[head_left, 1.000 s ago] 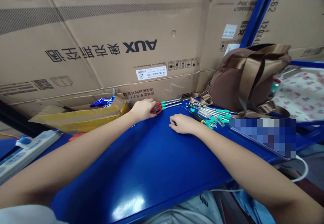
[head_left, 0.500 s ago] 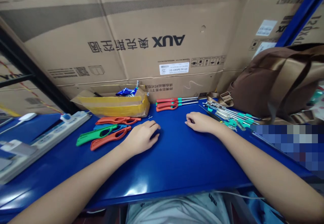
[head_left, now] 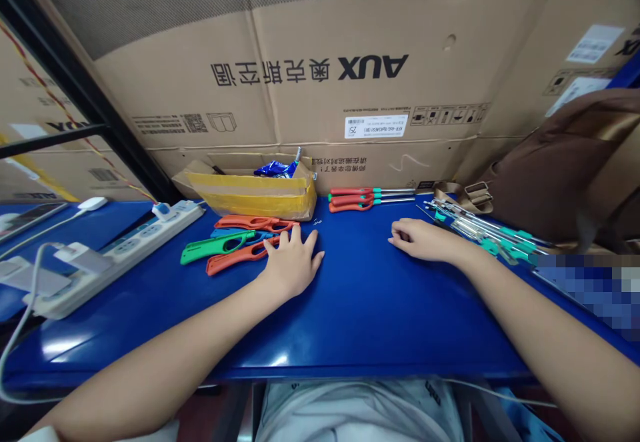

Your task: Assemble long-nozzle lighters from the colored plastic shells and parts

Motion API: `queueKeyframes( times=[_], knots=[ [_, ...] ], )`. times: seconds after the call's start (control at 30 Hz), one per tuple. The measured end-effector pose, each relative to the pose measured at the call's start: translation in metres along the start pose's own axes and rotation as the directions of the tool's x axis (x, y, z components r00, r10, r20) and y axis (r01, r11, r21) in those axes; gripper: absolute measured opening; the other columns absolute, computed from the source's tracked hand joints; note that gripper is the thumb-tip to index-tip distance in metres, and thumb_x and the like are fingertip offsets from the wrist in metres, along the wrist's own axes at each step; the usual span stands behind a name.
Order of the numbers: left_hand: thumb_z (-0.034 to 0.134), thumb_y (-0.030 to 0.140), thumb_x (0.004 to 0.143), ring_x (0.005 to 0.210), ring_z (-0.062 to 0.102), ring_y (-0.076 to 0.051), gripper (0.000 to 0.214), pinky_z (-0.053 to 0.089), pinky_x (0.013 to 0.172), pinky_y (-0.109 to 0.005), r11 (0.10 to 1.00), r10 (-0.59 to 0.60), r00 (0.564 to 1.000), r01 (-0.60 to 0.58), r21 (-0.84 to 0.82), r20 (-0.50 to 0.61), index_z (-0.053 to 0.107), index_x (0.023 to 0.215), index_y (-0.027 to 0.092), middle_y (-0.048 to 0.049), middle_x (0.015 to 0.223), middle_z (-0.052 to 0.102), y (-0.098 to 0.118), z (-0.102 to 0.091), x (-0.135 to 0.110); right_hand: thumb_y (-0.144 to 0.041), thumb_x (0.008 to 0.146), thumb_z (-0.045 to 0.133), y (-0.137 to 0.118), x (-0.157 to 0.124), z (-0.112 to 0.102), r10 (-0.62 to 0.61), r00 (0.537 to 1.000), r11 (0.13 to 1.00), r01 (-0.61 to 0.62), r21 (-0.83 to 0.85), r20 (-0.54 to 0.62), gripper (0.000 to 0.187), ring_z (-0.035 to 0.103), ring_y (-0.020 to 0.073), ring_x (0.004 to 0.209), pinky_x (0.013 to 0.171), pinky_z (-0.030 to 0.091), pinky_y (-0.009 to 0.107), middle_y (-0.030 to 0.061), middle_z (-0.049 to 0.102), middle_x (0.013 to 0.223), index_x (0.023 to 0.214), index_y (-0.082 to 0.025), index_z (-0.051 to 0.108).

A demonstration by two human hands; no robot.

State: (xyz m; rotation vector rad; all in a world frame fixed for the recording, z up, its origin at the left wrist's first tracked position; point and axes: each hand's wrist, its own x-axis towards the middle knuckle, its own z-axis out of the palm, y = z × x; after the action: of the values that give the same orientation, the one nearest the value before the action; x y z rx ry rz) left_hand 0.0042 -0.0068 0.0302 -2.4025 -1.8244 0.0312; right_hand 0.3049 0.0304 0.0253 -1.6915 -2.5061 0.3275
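The scene is taken from a camera worn on the head, turned forward and down. The blue table is looked upon from close above its near edge. The left hand is framed just off centre toward 7 o'clock, the right hand toward 3 o'clock. The cardboard boxes are faced squarely at 12 o'clock. The forearms are framed from 7 and 5 o'clock.

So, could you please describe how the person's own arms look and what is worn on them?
Both the left forearm and the right forearm are bare, with no gloves, watch or bracelet. No rings show on the fingers. A white sleeve edge shows at the left upper arm.
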Motion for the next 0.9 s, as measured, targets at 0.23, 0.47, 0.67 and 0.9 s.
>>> queueKeyframes(
  times=[0.23,0.47,0.67,0.9],
  knots=[
    [0.039,0.048,0.103,0.134,0.047,-0.045,0.056,0.043,0.098,-0.073,1.0,-0.014,1.0,0.014,0.019,-0.005,0.042,0.154,0.025,-0.0248,0.157,0.039,0.0,0.003,0.001,-0.035,0.097,0.051,0.0,-0.001,0.0,0.003,1.0,1.0,-0.003,-0.003,0.004,0.022,0.055,0.0175,0.073,0.068,0.04,0.029,0.0057,0.061,0.088,0.08,-0.021,0.053],
    [0.038,0.041,0.104,0.128,0.052,-0.044,0.055,0.056,0.086,-0.057,0.998,0.043,0.999,-0.042,0.056,-0.005,0.042,0.154,0.019,-0.028,0.158,0.035,0.005,-0.005,-0.007,-0.035,0.098,0.051,-0.003,-0.002,-0.003,0.008,1.0,1.0,-0.008,0.001,0.017,0.022,0.055,0.0175,0.074,0.069,0.04,0.029,0.0058,0.061,0.089,0.081,-0.021,0.053],
    [0.042,0.043,0.103,0.125,0.055,-0.039,0.052,0.059,0.082,-0.049,0.99,0.14,0.988,-0.139,0.027,-0.063,0.047,0.15,0.021,-0.0242,0.155,0.041,0.009,-0.001,-0.011,-0.035,0.097,0.051,-0.004,-0.002,-0.004,0.006,1.0,1.0,-0.006,0.001,0.017,0.021,0.055,0.0174,0.074,0.069,0.041,0.029,0.0061,0.061,0.09,0.081,-0.021,0.053],
    [0.05,0.046,0.1,0.135,0.047,-0.04,0.054,0.052,0.102,-0.055,0.894,0.389,0.909,-0.411,-0.176,-0.151,0.05,0.147,0.018,-0.0237,0.157,0.037,0.013,0.004,-0.014,-0.035,0.098,0.051,0.0,-0.001,-0.002,-0.004,1.0,1.0,0.005,-0.002,0.014,0.022,0.055,0.0174,0.074,0.071,0.041,0.029,0.0052,0.061,0.089,0.082,-0.021,0.053]
  ],
)
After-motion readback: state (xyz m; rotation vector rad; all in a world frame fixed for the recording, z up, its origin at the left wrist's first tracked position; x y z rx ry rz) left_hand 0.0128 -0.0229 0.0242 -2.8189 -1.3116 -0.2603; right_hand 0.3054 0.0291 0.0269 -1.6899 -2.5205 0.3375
